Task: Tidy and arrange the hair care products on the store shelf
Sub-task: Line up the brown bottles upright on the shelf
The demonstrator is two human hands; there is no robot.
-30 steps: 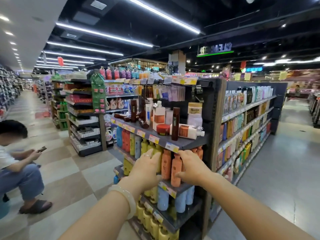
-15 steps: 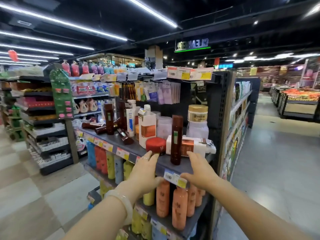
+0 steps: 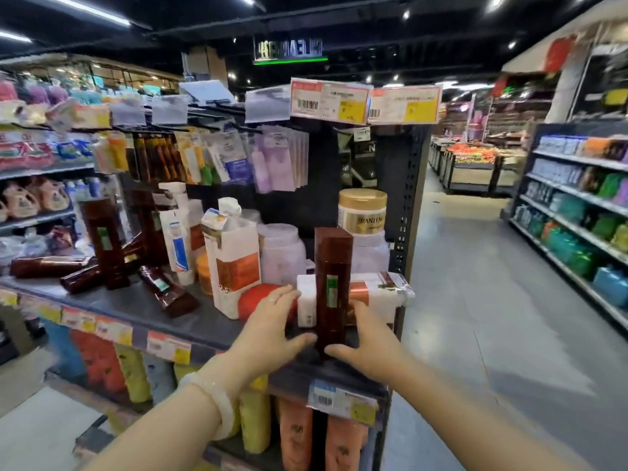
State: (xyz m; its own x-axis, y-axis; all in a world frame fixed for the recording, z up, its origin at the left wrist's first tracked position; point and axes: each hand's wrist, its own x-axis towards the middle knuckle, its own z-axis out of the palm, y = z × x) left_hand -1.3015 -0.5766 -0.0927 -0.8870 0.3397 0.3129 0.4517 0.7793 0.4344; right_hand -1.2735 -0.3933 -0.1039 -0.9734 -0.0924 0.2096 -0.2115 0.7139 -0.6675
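A tall brown bottle (image 3: 333, 287) stands upright at the front right of the dark top shelf (image 3: 136, 311). My left hand (image 3: 272, 328) and my right hand (image 3: 367, 341) flank its base, fingers spread, thumbs touching or nearly touching it. My left fingers reach over a red jar (image 3: 255, 297). A white bottle (image 3: 377, 294) lies on its side behind the brown one. Further left, two brown bottles (image 3: 168, 290) lie toppled beside an upright one (image 3: 103, 239). A white pump bottle (image 3: 234, 266) and a gold-lidded jar (image 3: 363, 212) stand behind.
Orange bottles (image 3: 295, 433) and yellow bottles (image 3: 255, 423) fill the shelf below. Sachets (image 3: 272, 158) hang on hooks above the top shelf. An aisle floor (image 3: 475, 300) runs along the right, with another stocked shelf unit (image 3: 577, 215) beyond it.
My view has moved closer and up to the top shelf. Both hands rose from the lower orange bottles, past the shelf edge, to the base of the tall brown bottle.
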